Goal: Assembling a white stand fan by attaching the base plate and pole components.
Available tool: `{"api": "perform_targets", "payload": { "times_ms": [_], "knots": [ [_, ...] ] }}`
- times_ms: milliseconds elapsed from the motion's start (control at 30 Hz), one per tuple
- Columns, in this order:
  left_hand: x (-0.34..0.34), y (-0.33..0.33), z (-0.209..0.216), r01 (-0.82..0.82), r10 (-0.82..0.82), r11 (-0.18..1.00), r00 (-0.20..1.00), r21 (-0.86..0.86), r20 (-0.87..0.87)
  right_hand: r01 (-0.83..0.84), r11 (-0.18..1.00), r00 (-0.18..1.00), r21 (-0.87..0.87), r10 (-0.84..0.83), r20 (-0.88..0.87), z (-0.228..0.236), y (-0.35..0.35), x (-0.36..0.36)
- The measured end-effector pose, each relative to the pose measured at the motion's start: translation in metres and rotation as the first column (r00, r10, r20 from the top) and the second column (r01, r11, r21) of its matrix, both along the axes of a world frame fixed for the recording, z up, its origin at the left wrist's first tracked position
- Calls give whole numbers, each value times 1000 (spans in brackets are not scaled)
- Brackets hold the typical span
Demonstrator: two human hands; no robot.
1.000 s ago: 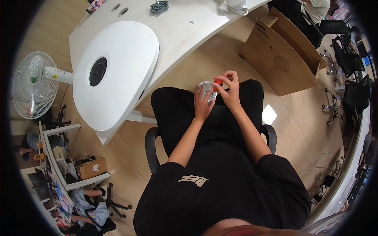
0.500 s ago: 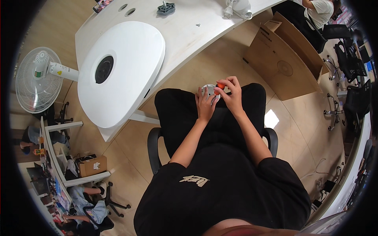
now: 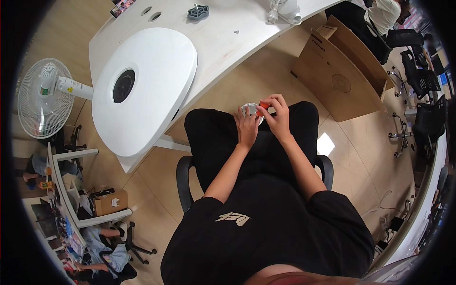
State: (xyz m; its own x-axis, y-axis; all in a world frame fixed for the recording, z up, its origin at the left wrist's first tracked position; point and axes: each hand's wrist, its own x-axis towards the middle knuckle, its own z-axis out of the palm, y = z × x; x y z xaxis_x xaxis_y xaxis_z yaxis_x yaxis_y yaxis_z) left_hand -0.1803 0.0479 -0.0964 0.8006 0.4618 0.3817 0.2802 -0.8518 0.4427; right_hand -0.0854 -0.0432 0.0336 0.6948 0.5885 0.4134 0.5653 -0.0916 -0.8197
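Over my lap, my left hand grips a small round white part, its fingers lying across the upper face. Small dark spots show on that face. My right hand is closed, with thumb and fingers pinching a stubby red-orange handle, which looks like a short screwdriver. The lower end of this handle meets the right side of the round part. Whether a tip sits in a hole there is too small to tell.
A white table holds a rounded white base with a black centre, a grey star-shaped knob with a screw, a small metal piece and a white plug. A fan stands left; an open cardboard box right.
The red-orange handle has shifted slightly left and now lies more tilted in my right fingers. My left hand keeps its hold on the round part. The whole view has moved a little.
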Motion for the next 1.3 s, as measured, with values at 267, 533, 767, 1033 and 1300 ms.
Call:
{"api": "perform_targets", "payload": {
  "times_ms": [267, 533, 767, 1033, 1300],
  "knots": [
    [4, -3, -5, 3, -1, 1000, 998, 22, -59, -87, 991, 989, 102, 73, 130, 5, 7, -1],
    [3, -2, -7, -11, 13, 998, 999, 63, -35, -11, 998, 1000, 67, 11, -4, 3, 9, -5],
    [11, -6, -3, -29, 32, 998, 999, 64, -41, 30, 999, 992, 28, -33, 122, 8, 3, -6],
    [13, -8, 2, -44, 58, 988, 994, 146, -91, -57, 994, 991, 88, 45, 123, 7, 10, -6],
    [13, -10, 1, -60, 64, 997, 991, 38, -120, 61, 996, 998, -64, -59, 39, 5, 0, -9]
  ]
}}
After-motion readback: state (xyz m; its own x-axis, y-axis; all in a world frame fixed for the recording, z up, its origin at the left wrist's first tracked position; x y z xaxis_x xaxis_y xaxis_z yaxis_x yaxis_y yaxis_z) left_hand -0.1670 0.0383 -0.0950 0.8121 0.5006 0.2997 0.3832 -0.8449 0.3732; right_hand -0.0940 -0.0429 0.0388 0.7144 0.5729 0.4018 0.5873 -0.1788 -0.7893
